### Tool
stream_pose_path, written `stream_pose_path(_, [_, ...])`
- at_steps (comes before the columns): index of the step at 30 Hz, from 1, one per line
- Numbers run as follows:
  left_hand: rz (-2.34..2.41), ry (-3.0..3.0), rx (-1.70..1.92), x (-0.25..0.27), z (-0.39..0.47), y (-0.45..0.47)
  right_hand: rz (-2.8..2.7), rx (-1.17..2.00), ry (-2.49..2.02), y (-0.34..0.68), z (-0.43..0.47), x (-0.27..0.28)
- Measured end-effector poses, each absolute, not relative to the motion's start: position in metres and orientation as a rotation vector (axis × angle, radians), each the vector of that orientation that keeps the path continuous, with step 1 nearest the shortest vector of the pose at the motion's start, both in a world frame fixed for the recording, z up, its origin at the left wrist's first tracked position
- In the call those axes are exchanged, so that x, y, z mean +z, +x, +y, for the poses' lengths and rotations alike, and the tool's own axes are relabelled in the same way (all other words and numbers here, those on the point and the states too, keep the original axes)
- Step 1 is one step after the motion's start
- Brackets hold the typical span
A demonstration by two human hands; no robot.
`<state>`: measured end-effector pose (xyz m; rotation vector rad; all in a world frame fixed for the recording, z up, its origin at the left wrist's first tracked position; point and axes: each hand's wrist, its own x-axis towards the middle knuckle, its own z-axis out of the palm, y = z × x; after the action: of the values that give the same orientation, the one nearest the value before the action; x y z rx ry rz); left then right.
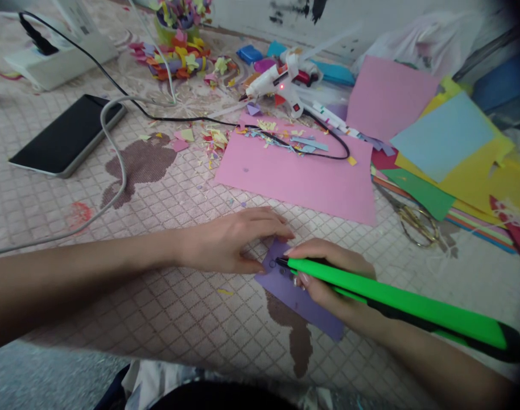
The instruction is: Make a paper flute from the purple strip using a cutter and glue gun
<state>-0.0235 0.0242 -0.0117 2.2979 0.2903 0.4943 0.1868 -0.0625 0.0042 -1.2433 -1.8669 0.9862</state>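
Observation:
A small purple strip of paper (313, 310) lies slanted on the cloth, with small drawn circles near its upper end. My right hand (337, 270) is closed round a bright green pen (396, 299), whose black tip touches the paper beside one circle. Across the paper's upper left edge rests my left hand (238, 239), palm down. Its thumb and index finger are spread apart, their tips at the paper's edge. The long green body of the pen reaches over my right wrist towards the right side.
Behind my hands lies a pink sheet (294, 188) with paper scraps and a black cable. A glue gun (281, 80), gold-handled scissors (417, 222), coloured papers (448, 136), a phone (67, 134), a power strip (59, 60) and paper flowers (178, 60) surround the work area.

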Motion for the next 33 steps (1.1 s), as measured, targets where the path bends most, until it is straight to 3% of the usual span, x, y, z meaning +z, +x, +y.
stream_pose_path(33, [0.209,2.266,0.459,-0.009,0.036,-0.025,-1.925,0.957,-1.263,0.189,-0.063,-0.001])
